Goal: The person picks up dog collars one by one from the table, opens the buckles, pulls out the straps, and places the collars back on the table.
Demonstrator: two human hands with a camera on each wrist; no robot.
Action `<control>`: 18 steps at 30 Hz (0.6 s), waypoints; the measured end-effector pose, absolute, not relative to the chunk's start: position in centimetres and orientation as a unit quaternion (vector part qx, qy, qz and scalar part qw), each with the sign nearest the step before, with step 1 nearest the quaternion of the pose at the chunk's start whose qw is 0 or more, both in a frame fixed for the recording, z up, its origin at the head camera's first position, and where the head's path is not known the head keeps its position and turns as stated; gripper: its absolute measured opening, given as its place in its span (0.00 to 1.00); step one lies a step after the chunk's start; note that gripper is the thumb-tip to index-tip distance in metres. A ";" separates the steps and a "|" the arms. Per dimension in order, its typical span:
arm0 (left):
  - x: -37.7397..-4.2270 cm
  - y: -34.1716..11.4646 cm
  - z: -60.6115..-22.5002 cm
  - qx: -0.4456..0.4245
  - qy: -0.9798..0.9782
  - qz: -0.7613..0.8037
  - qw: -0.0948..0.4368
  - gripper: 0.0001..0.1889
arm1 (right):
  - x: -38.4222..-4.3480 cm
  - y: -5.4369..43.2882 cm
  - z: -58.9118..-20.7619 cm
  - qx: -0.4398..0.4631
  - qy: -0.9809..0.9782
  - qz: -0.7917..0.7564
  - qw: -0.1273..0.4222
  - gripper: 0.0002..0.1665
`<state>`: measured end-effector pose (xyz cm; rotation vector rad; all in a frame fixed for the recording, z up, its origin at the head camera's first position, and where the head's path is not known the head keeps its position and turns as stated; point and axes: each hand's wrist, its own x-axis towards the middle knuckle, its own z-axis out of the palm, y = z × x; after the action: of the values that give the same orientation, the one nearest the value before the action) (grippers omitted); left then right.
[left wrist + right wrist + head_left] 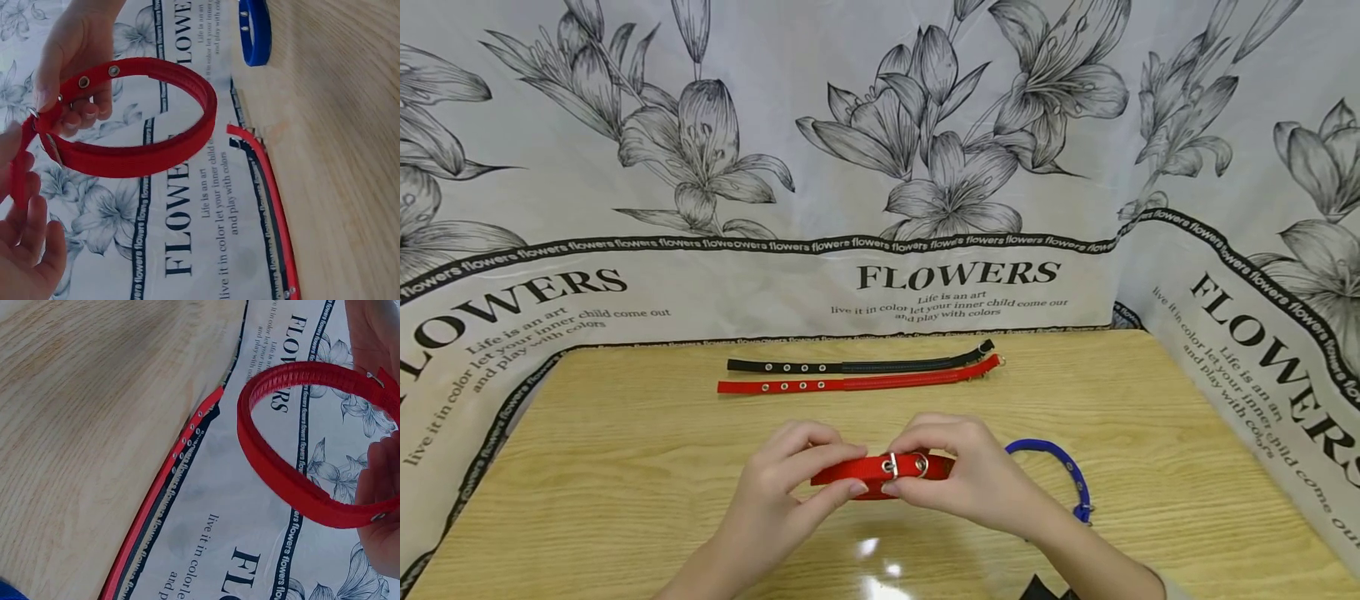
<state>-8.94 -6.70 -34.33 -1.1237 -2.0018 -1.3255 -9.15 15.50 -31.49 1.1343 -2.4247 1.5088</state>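
Both hands hold a red collar (852, 472) raised in front of the body, its strap bent into a loop. The left hand (786, 477) pinches the strap's loose end between thumb and fingers. On the other side, the right hand (966, 471) grips the strap beside the metal buckle (891, 467) and D-ring (922, 465). The strap passes through the buckle. In the left wrist view the collar (131, 161) makes a wide loop with metal eyelets along one part. The right wrist view shows the padded inside of the collar (269, 469).
Behind the hands, a black collar (895, 367) and another red collar (898, 382) lie straight, side by side. A blue collar (1060, 457) lies curved by the right forearm. Something black (1041, 588) shows at the bottom edge. Flower-printed cloth (760, 292) encloses the wooden table (625, 450).
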 end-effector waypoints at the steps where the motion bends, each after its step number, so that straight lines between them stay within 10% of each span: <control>1: -8.9 -6.7 -34.4 -0.403 -0.733 -0.501 0.221 0.14 | -9.1 15.5 -31.5 0.366 -0.788 0.494 0.035 0.10; 10: -8.6 -6.6 -35.2 -0.284 -0.722 -0.629 0.044 0.12 | -9.0 15.7 -31.4 0.313 -0.795 0.519 0.017 0.09; 18: -8.5 -6.3 -35.4 -0.263 -0.693 -0.670 0.022 0.11 | -9.2 16.0 -30.7 0.328 -0.803 0.497 0.029 0.15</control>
<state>-8.51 -6.26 -35.43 -0.8158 -2.1487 -2.0777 -9.16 15.97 -30.71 1.0105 -2.4768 1.5347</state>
